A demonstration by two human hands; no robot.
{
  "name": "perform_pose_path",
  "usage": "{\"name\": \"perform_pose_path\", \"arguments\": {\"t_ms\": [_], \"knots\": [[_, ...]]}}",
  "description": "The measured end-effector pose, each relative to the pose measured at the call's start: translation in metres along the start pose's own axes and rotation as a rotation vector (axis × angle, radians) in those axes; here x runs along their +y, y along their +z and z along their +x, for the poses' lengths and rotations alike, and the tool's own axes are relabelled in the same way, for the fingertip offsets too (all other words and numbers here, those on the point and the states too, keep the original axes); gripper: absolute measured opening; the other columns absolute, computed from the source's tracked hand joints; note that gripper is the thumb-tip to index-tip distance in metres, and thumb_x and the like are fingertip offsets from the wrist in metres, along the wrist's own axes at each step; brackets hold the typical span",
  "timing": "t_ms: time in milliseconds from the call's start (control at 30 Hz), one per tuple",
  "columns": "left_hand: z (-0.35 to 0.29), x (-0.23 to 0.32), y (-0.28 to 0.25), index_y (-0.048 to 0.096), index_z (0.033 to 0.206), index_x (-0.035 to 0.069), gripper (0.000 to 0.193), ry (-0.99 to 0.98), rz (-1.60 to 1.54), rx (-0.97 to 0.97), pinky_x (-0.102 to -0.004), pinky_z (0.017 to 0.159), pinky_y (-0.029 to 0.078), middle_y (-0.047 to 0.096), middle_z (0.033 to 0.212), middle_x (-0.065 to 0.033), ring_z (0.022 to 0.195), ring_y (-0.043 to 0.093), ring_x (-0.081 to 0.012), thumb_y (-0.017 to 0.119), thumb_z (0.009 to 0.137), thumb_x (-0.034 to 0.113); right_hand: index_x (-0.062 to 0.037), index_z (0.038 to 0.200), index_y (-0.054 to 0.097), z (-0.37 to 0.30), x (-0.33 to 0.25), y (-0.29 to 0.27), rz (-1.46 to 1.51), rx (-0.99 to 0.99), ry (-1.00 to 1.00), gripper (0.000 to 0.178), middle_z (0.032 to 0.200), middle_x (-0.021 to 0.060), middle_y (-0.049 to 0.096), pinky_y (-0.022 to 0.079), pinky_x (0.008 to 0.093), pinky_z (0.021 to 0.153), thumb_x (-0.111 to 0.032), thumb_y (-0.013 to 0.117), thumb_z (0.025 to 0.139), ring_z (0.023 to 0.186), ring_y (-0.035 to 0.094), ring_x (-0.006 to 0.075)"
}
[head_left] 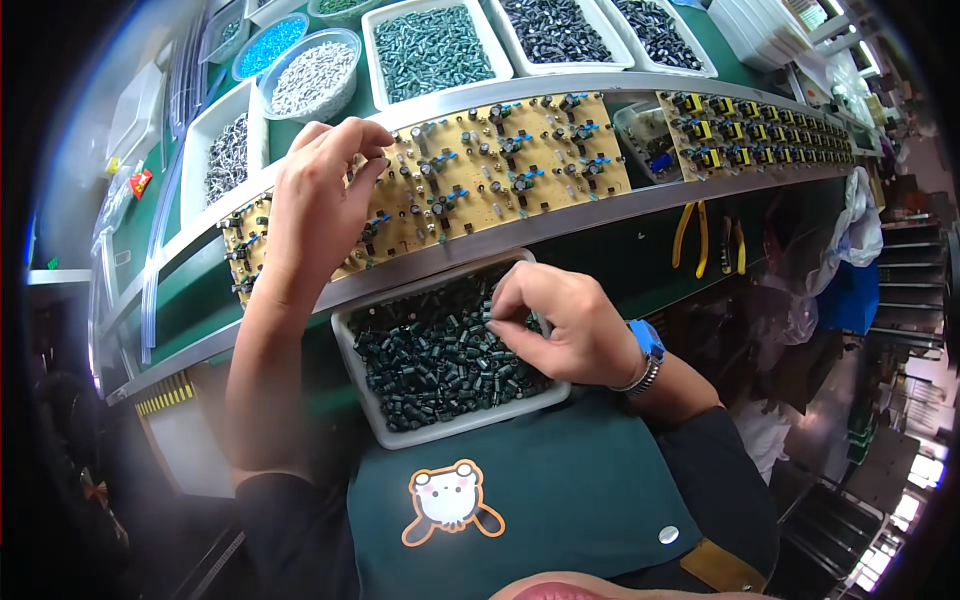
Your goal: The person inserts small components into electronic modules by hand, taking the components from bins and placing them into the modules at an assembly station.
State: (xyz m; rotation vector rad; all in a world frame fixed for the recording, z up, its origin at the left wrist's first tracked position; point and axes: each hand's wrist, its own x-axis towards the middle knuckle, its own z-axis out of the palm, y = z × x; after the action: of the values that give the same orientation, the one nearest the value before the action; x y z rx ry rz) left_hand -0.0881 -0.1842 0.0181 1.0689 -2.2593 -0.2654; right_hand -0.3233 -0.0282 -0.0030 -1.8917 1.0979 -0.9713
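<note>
My left hand (pixel 325 190) is over the tan circuit board panel (pixel 480 208), its thumb and forefinger bent toward each other close above the parts. Whatever lies between those fingertips is too small to make out. Small dark capacitors and blue components stand upright across the panel. Below it, a white tray (pixel 375 432) holds a heap of dark green cylindrical capacitors (pixel 440 370). At that tray's right side, my right hand (pixel 565 325) pinches a small capacitor (pixel 488 309) between thumb and forefinger, just above the heap.
Metal rails hold the panel and a second board (pixel 765 135) with yellow parts at the right. Bins of green capacitors (pixel 435 50), dark parts (pixel 555 30) and white parts (pixel 312 78) line the far side. Yellow-handled pliers (pixel 690 240) hang below the rail.
</note>
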Motion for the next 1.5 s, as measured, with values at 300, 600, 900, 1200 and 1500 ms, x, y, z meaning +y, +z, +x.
{"name": "perform_pose_path", "arguments": {"t_ms": [300, 600, 900, 1200, 1500], "knots": [[-0.002, -0.001, 0.004, 0.072, 0.113, 0.006, 0.030, -0.033, 0.007, -0.008, -0.0309, 0.080, 0.052, 0.072, 0.093, -0.0033, 0.087, 0.061, -0.0175, 0.074, 0.085, -0.006, 0.0009, 0.105, 0.071, 0.003, 0.006, -0.006, 0.067, 0.085, -0.029, 0.021, 0.090, 0.0074, 0.068, 0.047, 0.0255, 0.066, 0.014, 0.066, 0.089, 0.069, 0.057, 0.0143], [-0.009, 0.002, 0.002, 0.072, 0.114, 0.006, 0.033, 0.069, 0.029, 0.099, -0.0314, 0.079, 0.053, 0.072, 0.091, -0.0035, 0.089, 0.064, -0.0176, 0.075, 0.083, -0.006, 0.0040, 0.112, 0.070, 0.009, 0.002, -0.007, 0.487, 0.118, 0.228, 0.019, 0.101, 0.0101, 0.071, 0.054, 0.0234, 0.077, 0.013, 0.064, 0.096, 0.081, 0.066, 0.0141], [-0.089, 0.054, -0.046, 0.070, 0.108, 0.003, 0.028, 0.065, -0.062, -0.645, -0.0384, 0.076, 0.053, 0.067, 0.091, -0.0097, 0.083, 0.065, -0.0295, 0.076, 0.082, 0.005, 0.0014, 0.105, 0.072, 0.021, 0.007, -0.024, 0.594, 0.194, 0.306, 0.014, 0.103, 0.0093, 0.072, 0.054, 0.0259, 0.079, 0.009, 0.068, 0.095, 0.083, 0.064, 0.0155], [-0.113, 0.071, -0.011, 0.071, 0.111, 0.003, 0.025, 0.175, -0.059, -0.515, -0.0380, 0.078, 0.054, 0.065, 0.088, -0.0083, 0.086, 0.064, -0.0274, 0.074, 0.086, 0.006, -0.0056, 0.096, 0.072, 0.085, 0.035, -0.033, -0.560, 0.277, -0.284, 0.009, 0.097, 0.0043, 0.067, 0.047, 0.0324, 0.084, 0.001, 0.070, 0.090, 0.087, 0.055, 0.0218], [-0.133, 0.058, -0.004, 0.074, 0.112, 0.004, 0.026, 0.038, -0.291, -0.289, -0.0349, 0.075, 0.054, 0.071, 0.096, -0.0081, 0.081, 0.064, -0.0258, 0.074, 0.086, 0.000, -0.0077, 0.091, 0.069, 0.094, 0.035, -0.031, -0.684, 0.207, -0.197, 0.004, 0.089, 0.0029, 0.060, 0.043, 0.0333, 0.085, -0.006, 0.072, 0.089, 0.090, 0.048, 0.0228]]}}
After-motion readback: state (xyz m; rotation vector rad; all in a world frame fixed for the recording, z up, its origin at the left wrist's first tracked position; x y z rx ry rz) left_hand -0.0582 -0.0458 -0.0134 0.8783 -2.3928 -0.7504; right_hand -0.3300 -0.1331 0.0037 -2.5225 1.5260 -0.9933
